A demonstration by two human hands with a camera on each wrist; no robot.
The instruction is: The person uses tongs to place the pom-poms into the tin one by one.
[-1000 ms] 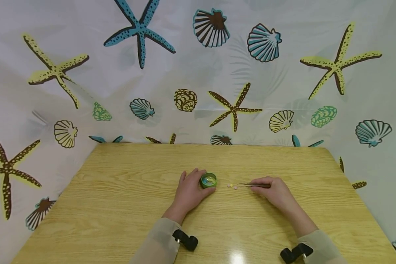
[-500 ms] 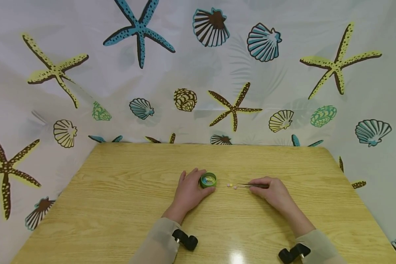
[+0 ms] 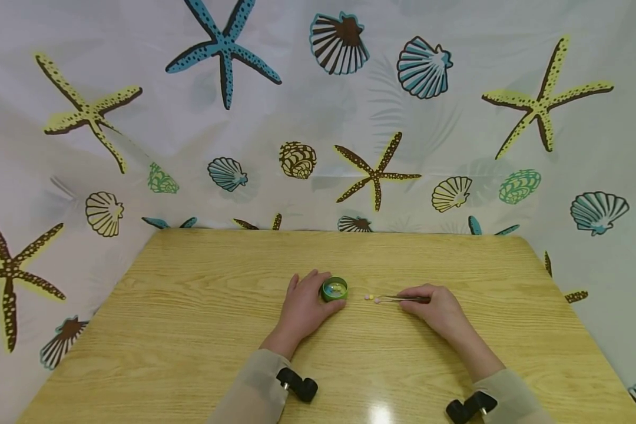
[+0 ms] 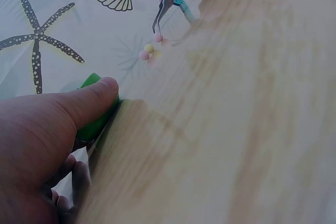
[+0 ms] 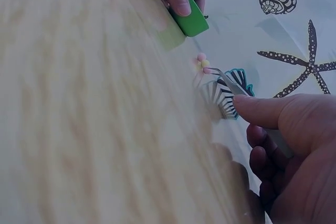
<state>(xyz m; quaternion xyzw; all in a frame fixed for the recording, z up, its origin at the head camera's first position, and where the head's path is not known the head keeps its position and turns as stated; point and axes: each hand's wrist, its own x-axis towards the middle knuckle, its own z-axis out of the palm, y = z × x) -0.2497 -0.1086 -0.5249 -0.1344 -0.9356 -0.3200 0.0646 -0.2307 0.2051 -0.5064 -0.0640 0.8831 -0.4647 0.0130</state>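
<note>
My left hand [image 3: 303, 307] holds a small round green cup [image 5: 194, 23], thumb on the near side and fingers on the far side. Inside, in the head view, lie small yellowish and pale pieces. To the right of the cup, a pink bead [image 3: 367, 297], a yellow bead [image 3: 371, 297] and a second pink bead [image 3: 377, 301] sit close together on the table. My right hand [image 3: 439, 309] pinches metal tweezers [image 3: 394, 298] between thumb and fingers. Their thin bent tips reach left, right at the second pink bead, as the left wrist view also shows.
The wood-grain table [image 3: 191, 330] ends at the back against a white cloth [image 3: 265, 123] printed with starfish and shells, which also hangs at both sides. A black camera mount [image 3: 299, 386] is strapped to each wrist over pale sleeves.
My right hand has shifted slightly left, bringing the tweezer tips to the second pink bead. The left hand and the green cup stay in place.
</note>
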